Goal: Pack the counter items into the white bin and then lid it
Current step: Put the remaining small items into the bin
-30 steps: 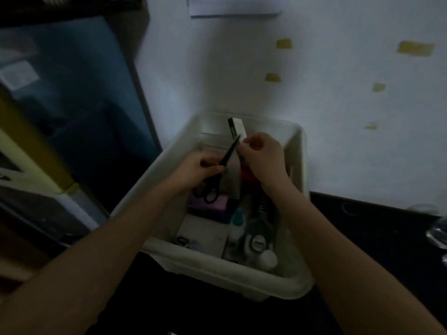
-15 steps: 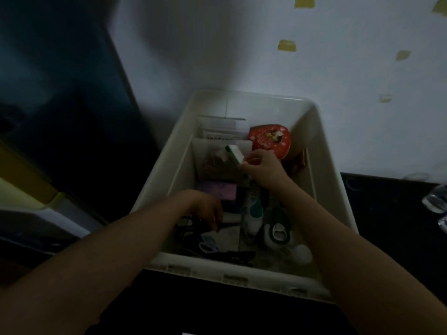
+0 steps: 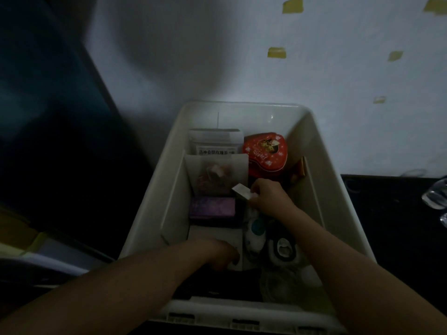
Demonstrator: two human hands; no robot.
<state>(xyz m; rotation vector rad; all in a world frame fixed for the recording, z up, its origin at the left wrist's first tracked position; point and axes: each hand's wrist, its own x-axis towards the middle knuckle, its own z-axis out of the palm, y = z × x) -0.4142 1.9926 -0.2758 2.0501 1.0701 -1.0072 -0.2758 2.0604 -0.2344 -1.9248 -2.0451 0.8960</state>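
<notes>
The white bin (image 3: pixel 164 189) stands open against the wall, holding several items. My right hand (image 3: pixel 268 197) reaches into its middle and pinches a small white box (image 3: pixel 243 191) just above the contents. My left hand (image 3: pixel 217 253) is low in the near left corner with its fingers curled downward; what it holds is hidden in the dark. Inside lie a red heart-shaped tin (image 3: pixel 264 151), a purple pack (image 3: pixel 211 206), a labelled pouch (image 3: pixel 215 143) and a white bottle with a teal cap (image 3: pixel 256 235). No lid is in view.
The bin sits on a black counter (image 3: pixel 387 213) with a clear glass object (image 3: pixel 435 197) at the right edge. A dark blue panel (image 3: pixel 48 117) stands close on the left. The white wall behind has bits of yellow tape (image 3: pixel 277 52).
The view has dropped closer to the bin. My right hand has lowered the white box further in. My left hand, which held black scissors, has sunk to the bin's near left corner.
</notes>
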